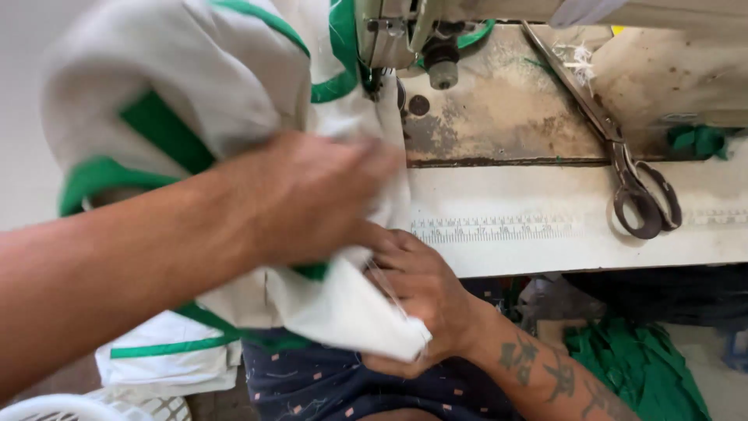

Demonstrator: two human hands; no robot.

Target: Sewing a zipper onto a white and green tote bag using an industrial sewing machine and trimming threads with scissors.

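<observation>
close head view, seemingly downward

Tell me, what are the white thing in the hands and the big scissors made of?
The white garment looks like woven cloth, matte and soft: it folds and bunches under the left hand and right hand. Its green trim seems a smoother fabric tape. The scissors look like metal, dull and darkened, with worn grey blades.
</observation>
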